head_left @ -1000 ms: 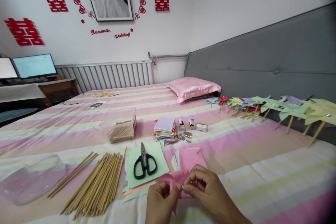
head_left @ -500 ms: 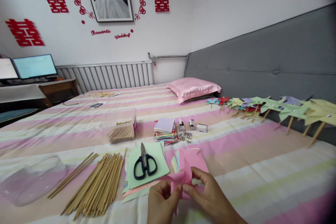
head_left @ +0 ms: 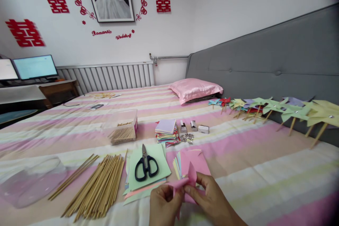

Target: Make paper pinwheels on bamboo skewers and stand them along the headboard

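Note:
Low in the middle of the view, both my hands pinch a pink paper pinwheel (head_left: 186, 182) over the striped bed. My left hand (head_left: 163, 204) grips its left side with curled fingers. My right hand (head_left: 210, 199) closes on its right side, thumb and fingers pressed to the folded flaps. One pink flap stands up between the hands. Just behind lies a pink cut sheet (head_left: 194, 159) on a small fan of coloured sheets. Black-handled scissors (head_left: 145, 165) rest on a green sheet (head_left: 161, 164) to the left.
A bundle of wooden sticks (head_left: 96, 187) lies at the left, beside a clear plastic lid (head_left: 31, 180). A stack of coloured paper (head_left: 166, 130), metal fasteners (head_left: 187, 136) and small boxes sit mid-bed. Finished pinwheels (head_left: 291, 111) line the grey headboard at the right. A pink pillow (head_left: 194, 89) lies farther back.
The pink pinwheel has been turned in my hands and one flap now stands higher. My right hand has slid slightly down and right. Nothing else has moved.

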Demonstrator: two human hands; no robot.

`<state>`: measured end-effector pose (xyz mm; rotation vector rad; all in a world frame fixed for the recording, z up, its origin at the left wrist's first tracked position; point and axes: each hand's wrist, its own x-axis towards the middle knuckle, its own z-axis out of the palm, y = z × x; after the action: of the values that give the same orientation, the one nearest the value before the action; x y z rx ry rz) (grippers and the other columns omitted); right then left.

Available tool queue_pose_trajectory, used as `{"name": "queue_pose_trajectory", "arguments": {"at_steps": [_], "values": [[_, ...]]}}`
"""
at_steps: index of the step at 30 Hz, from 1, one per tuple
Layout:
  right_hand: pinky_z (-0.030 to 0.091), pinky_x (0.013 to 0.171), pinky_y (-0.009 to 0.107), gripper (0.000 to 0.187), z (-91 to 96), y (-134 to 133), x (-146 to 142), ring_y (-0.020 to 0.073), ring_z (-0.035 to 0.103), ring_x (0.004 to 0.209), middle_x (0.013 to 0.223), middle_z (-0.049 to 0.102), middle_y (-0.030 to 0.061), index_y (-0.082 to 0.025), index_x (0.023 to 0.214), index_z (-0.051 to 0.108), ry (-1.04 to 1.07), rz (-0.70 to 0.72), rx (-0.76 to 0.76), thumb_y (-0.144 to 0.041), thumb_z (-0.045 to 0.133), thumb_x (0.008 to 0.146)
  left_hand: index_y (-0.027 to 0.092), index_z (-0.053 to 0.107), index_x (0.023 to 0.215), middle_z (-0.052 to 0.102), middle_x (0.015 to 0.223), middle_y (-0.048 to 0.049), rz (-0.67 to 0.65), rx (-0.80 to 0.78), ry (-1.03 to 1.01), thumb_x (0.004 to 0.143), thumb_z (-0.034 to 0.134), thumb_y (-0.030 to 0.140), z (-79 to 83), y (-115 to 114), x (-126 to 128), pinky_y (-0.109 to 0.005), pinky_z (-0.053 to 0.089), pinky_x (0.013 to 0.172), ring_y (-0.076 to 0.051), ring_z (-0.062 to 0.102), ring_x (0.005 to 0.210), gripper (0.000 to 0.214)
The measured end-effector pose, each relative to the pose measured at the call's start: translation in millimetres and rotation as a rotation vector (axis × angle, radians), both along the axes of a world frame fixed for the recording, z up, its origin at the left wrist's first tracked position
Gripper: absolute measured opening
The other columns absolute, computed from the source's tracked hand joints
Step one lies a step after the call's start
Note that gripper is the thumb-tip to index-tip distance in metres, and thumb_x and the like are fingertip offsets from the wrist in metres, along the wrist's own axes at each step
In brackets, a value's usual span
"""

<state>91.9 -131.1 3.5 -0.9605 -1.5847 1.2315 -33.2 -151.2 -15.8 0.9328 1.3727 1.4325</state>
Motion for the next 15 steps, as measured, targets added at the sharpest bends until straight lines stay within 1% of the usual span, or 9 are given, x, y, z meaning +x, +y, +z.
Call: {"name": "queue_pose_trajectory", "arguments": {"at_steps": [2, 5, 9, 12, 15], "values": [[0.047, 0.069, 0.028, 0.032, -0.1, -0.1, -0.6, 0.0212, 0.059, 0.074, 0.072, 0.065, 0.0052, -0.013, 0.077, 0.065, 0.006, -0.007, -0.006, -0.043, 0.057, 0.073, 0.012, 0.053, 0.041, 0.044, 0.034, 0.0037, -0.010, 0.003, -0.003, 0.047, 0.072, 0.051, 0.0, 0.2, -0.6, -0.018, 0.019, 0.036, -0.004, 0.031, 0.034, 0.043], [0.047, 0.069, 0.028, 0.033, 0.5, -0.4, -0.9, 0.0215, 0.059, 0.075, 0.072, 0.065, 0.0056, -0.013, 0.077, 0.064, 0.017, -0.008, -0.009, -0.044, 0.056, 0.074, 0.012, 0.054, 0.042, 0.043, 0.034, 0.0041, -0.071, -0.002, -0.001, 0.052, 0.071, 0.049, 3.0, -0.6, -2.6, -0.018, 0.019, 0.036, -0.004, 0.031, 0.033, 0.042], [0.047, 0.070, 0.029, 0.032, 2.7, -0.9, -0.4, 0.0221, 0.060, 0.077, 0.075, 0.066, 0.0067, -0.012, 0.081, 0.065, 0.020, -0.005, -0.007, -0.042, 0.055, 0.075, 0.012, 0.056, 0.047, 0.047, 0.039, 0.0040, -0.153, -0.001, -0.047, 0.054, 0.072, 0.045, 8.5, -1.8, -4.5, -0.018, 0.024, 0.038, -0.005, 0.035, 0.037, 0.038], [0.047, 0.068, 0.029, 0.029, 3.6, -0.9, -0.4, 0.0214, 0.059, 0.075, 0.073, 0.065, 0.0063, -0.012, 0.079, 0.064, 0.009, -0.001, -0.003, -0.040, 0.055, 0.075, 0.011, 0.059, 0.049, 0.051, 0.041, 0.0028, -0.165, -0.007, -0.062, 0.053, 0.073, 0.041, 9.5, -1.1, -4.6, -0.018, 0.027, 0.039, -0.006, 0.037, 0.038, 0.034], [0.046, 0.068, 0.028, 0.027, 1.5, 0.1, -0.2, 0.0205, 0.058, 0.073, 0.071, 0.065, 0.0056, -0.012, 0.077, 0.064, -0.012, -0.017, 0.019, -0.038, 0.056, 0.075, 0.011, 0.059, 0.049, 0.054, 0.042, 0.0019, -0.163, -0.011, -0.084, 0.052, 0.075, 0.033, 8.1, 0.7, -4.6, -0.018, 0.029, 0.040, -0.007, 0.041, 0.040, 0.027]]}}
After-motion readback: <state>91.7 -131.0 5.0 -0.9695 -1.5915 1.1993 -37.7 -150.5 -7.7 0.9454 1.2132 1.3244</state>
